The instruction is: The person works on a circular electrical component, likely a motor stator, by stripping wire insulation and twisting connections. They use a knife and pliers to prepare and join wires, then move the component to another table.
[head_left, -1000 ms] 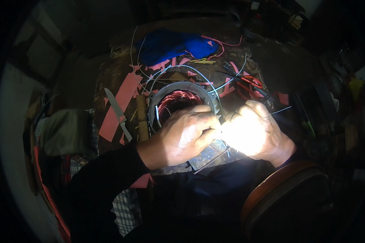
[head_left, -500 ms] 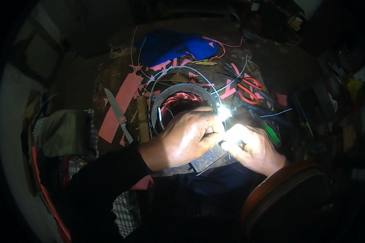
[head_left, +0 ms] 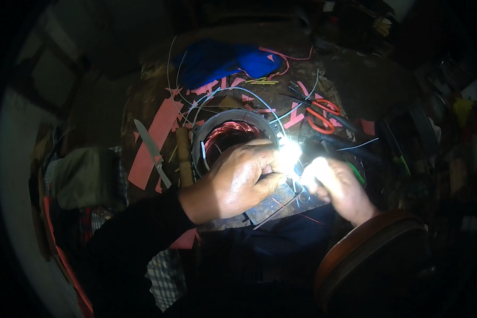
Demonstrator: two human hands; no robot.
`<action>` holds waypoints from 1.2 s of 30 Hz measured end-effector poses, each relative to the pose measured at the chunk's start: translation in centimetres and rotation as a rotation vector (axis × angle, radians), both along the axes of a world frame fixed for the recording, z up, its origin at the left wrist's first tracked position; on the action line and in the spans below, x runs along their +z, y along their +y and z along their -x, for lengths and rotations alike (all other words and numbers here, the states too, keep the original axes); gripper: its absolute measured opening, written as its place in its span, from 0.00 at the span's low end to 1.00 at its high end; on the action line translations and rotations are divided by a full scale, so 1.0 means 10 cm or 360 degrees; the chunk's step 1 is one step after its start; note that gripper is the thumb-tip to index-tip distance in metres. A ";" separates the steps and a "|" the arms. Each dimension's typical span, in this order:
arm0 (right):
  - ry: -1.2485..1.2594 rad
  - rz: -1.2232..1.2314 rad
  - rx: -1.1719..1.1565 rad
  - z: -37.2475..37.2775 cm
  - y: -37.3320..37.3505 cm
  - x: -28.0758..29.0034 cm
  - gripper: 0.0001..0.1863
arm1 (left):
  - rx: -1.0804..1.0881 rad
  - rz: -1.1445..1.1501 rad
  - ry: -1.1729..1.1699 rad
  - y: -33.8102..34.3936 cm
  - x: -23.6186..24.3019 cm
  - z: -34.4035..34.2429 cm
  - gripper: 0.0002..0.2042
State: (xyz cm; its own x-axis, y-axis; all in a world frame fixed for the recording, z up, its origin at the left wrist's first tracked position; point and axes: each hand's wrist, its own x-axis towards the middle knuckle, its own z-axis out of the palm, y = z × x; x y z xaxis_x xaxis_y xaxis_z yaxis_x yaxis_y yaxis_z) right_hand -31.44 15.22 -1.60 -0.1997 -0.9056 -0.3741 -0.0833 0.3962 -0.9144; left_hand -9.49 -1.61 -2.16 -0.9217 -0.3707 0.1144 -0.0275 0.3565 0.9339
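A round grey motor stator (head_left: 198, 142) with reddish copper windings (head_left: 229, 129) stands in front of me on the workbench. My left hand (head_left: 238, 177) lies across its near right part, thumb and fingers pinched together. To the right of it is my right hand (head_left: 338, 185), slightly blurred, its fingers closed. Strong glare between the hands washes out the fingertips and whatever they hold. A thin curled wire (head_left: 303, 195) shows in the gap below the glare. Pale sleeved leads (head_left: 252, 94) arch over the stator's far side.
Left of the stator lie a knife (head_left: 149, 142), a pink insulation sheet (head_left: 152, 151) and a wooden stick (head_left: 184, 156). Orange-handled scissors (head_left: 322, 114) rest at the right. A blue cloth (head_left: 212, 63) is at the back, with pink scraps (head_left: 206, 87) around it.
My right hand has moved slightly right and away from the left hand, opening a gap where thin wire now shows. The left hand keeps its pinch. The whole view has shifted a little.
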 end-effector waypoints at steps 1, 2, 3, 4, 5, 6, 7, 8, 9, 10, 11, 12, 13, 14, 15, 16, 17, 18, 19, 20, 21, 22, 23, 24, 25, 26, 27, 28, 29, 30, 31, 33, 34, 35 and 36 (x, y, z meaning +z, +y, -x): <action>0.0103 0.0207 0.0234 -0.02 0.01 -0.02 0.21 | 0.0003 -0.0017 -0.0003 0.00 -0.01 0.00 0.04; 0.0199 0.0357 0.0312 -0.06 0.01 -0.05 0.20 | 0.0007 0.0078 0.0029 0.00 -0.01 -0.01 0.04; 0.0214 0.0412 0.0293 -0.10 -0.02 -0.09 0.18 | 0.0014 0.0174 0.0061 -0.01 -0.01 -0.02 0.04; 0.0220 0.0473 0.0315 -0.13 -0.06 -0.13 0.17 | 0.0024 0.0274 0.0098 -0.01 -0.01 -0.03 0.04; 0.0195 0.0493 0.0288 -0.17 -0.08 -0.15 0.17 | 0.0033 0.0254 0.0066 -0.01 0.00 -0.03 0.04; 0.0171 0.0513 0.0258 -0.19 -0.10 -0.17 0.16 | 0.0041 0.0235 0.0040 -0.01 0.00 -0.03 0.04; 0.0117 0.0558 0.0156 -0.23 -0.12 -0.20 0.16 | 0.0047 0.0216 0.0014 -0.01 0.00 -0.03 0.04; 0.0049 0.0569 0.0116 -0.25 -0.13 -0.21 0.15 | 0.0044 0.0210 0.0043 -0.01 0.00 -0.02 0.04; -0.0049 0.0603 0.0004 -0.26 -0.14 -0.21 0.15 | 0.0039 0.0200 0.0072 0.00 0.00 -0.01 0.04; -0.0139 0.0590 -0.0012 -0.28 -0.13 -0.21 0.14 | 0.0033 0.0188 0.0102 0.00 0.00 0.00 0.04; -0.0798 0.0661 -0.0252 -0.24 -0.12 -0.20 0.13 | 0.0034 0.0197 0.0125 0.00 0.00 -0.01 0.04; -0.0788 0.0874 -0.0443 -0.19 -0.12 -0.19 0.13 | 0.0040 0.0204 0.0149 0.00 0.00 -0.01 0.04; -0.0661 0.0604 -0.0369 -0.13 -0.09 -0.15 0.14 | 0.0052 0.0207 0.0193 0.01 -0.01 -0.01 0.04; -0.0418 0.0393 -0.0345 -0.09 -0.07 -0.13 0.15 | 0.0043 0.0183 0.0142 0.01 -0.01 -0.02 0.04; -0.0289 0.0352 -0.0110 -0.07 -0.06 -0.11 0.16 | 0.0026 0.0153 0.0118 0.00 -0.01 -0.01 0.04; -0.0112 0.0273 0.0207 -0.06 -0.07 -0.11 0.17 | 0.0015 0.0125 0.0096 -0.01 -0.01 0.00 0.05; 0.0126 0.0355 0.0369 -0.06 -0.07 -0.10 0.19 | 0.0009 0.0201 0.0097 -0.02 -0.01 0.00 0.05; 0.0163 0.0376 0.0328 -0.09 -0.08 -0.10 0.18 | 0.0012 0.0273 0.0092 -0.03 -0.01 -0.01 0.04; 0.0198 0.0433 0.0343 -0.13 -0.10 -0.11 0.18 | 0.0035 0.0344 0.0092 -0.02 0.00 -0.02 0.04; 0.0237 0.0493 0.0352 -0.16 -0.13 -0.11 0.17 | 0.0030 0.0313 0.0088 -0.02 0.00 -0.02 0.04; 0.0273 0.0479 0.0312 -0.22 -0.13 -0.12 0.17 | 0.0039 0.0283 0.0093 -0.02 0.00 -0.02 0.04; 0.0147 0.0515 0.0225 -0.24 -0.14 -0.11 0.16 | 0.0046 0.0256 0.0094 -0.01 0.00 -0.01 0.04; 0.0017 0.0548 0.0135 -0.27 -0.14 -0.10 0.15 | 0.0038 0.0266 0.0095 -0.02 0.01 -0.02 0.04; -0.0093 0.0530 0.0098 -0.29 -0.14 -0.09 0.14 | 0.0028 0.0273 0.0096 -0.01 0.01 -0.01 0.04; -0.0368 0.0566 -0.0117 -0.25 -0.13 -0.06 0.14 | 0.0020 0.0276 0.0081 -0.01 0.01 -0.01 0.05; -0.0568 0.0564 -0.0260 -0.22 -0.10 -0.03 0.14 | 0.0021 0.0235 0.0118 -0.02 0.01 -0.01 0.04; -0.0538 0.0840 -0.0116 -0.13 -0.10 0.01 0.17 | 0.0023 0.0191 0.0138 -0.01 0.01 -0.01 0.04; -0.0241 0.0735 -0.0051 -0.08 -0.07 0.05 0.12 | 0.0019 0.0148 0.0156 0.00 0.01 -0.01 0.04; 0.0308 0.0735 0.0078 -0.06 -0.08 0.04 0.08 | 0.0008 0.0102 0.0132 0.00 0.01 0.00 0.04; 0.0817 0.0846 0.0241 -0.03 -0.09 0.04 0.06 | -0.0002 0.0060 0.0110 -0.01 0.01 0.00 0.04; 0.1150 0.0906 0.0372 0.00 -0.11 0.05 0.10 | -0.0002 0.0015 0.0084 -0.01 0.01 0.00 0.04; 0.1499 0.1098 0.0534 0.06 -0.17 0.07 0.08 | 0.0005 0.0120 0.0055 -0.01 0.02 -0.02 0.04; 0.1667 0.1111 0.0632 0.08 -0.20 0.08 0.07 | 0.0009 0.0174 0.0040 -0.01 0.02 -0.02 0.04; 0.1751 0.1092 0.0677 0.09 -0.22 0.10 0.09 | 0.0015 0.0189 0.0057 -0.01 0.02 -0.02 0.04; 0.1762 0.1152 0.0703 0.09 -0.24 0.11 0.11 | 0.0019 0.0207 0.0070 -0.01 0.03 -0.02 0.04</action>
